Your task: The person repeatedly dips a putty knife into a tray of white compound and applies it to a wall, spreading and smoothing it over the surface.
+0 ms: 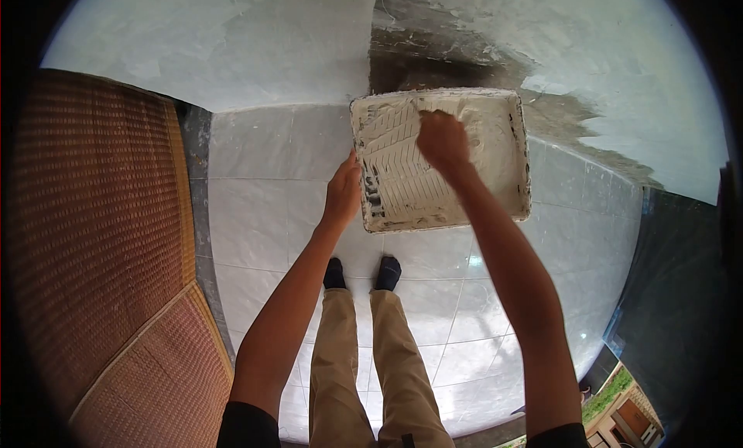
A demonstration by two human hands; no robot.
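A paint tray [402, 204] with a ribbed slope is coated in thick off-white paint, and paint is smeared along its rim. My left hand [343, 191] grips the tray's left edge, its fingers partly hidden behind the side. Over the middle of the tray is my right hand [444, 142], closed in a fist. Whatever it holds is hidden beneath the fingers. The tray is up in front of me, above the tiled floor.
Ahead stands a wall [302, 45] with patchy white paint and a dark bare area [418, 49] at the corner. Woven mats [101, 177] lie at the left on the grey tiled floor [248, 216]. A dark panel [673, 270] is at the right.
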